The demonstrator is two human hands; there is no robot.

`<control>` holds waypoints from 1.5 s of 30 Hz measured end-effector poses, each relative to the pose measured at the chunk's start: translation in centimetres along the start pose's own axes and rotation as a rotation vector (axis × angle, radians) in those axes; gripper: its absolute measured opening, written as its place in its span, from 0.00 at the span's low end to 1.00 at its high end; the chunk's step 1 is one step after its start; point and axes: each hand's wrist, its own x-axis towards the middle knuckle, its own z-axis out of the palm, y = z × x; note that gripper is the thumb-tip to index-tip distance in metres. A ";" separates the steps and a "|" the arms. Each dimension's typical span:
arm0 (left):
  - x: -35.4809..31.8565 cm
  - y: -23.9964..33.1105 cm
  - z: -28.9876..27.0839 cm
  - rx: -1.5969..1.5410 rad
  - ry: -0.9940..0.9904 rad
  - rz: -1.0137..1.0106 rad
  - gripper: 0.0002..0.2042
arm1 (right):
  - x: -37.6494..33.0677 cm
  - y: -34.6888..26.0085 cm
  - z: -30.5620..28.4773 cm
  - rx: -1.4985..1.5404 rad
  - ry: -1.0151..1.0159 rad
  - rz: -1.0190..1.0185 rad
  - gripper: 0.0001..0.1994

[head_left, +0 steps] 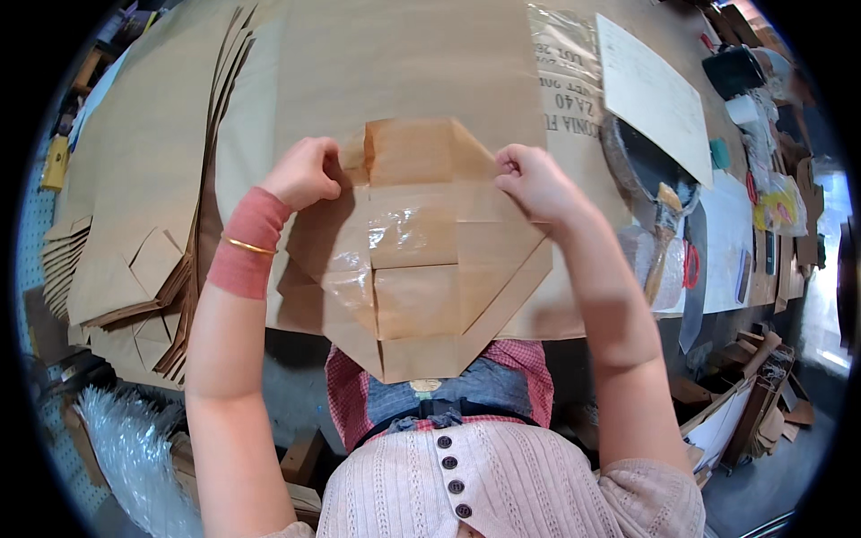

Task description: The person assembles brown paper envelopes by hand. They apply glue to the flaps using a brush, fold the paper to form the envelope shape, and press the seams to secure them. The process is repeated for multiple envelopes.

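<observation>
Paper bag [417, 300]: it's lying on the table [668, 31], folds showing, middle shining, near end poking past the table's front edge.
Left hand [309, 175]: thumb and curled fingers are pinching the bag's left flap.
Right hand [538, 179]: thumb and fingers are pinching the right flap, too!
Bag stack [134, 179]: it's covering the table's left side.
Brush [664, 229]: it's resting on the table's right, near red-handled scissors [691, 264]; a dark shape [641, 157], perhaps a tray, is peeking out beyond.
</observation>
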 end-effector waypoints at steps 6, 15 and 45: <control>-5.2 -0.6 2.9 0.525 0.331 0.469 0.06 | -1.7 -0.6 -0.9 -0.528 -0.039 -0.730 0.06; -12.2 1.5 5.7 0.760 0.179 0.476 0.23 | -8.6 -2.9 -0.3 -0.757 -0.199 -0.692 0.27; -8.5 0.7 8.6 0.108 0.516 0.193 0.13 | -7.3 -1.2 4.7 -0.047 0.179 -0.127 0.12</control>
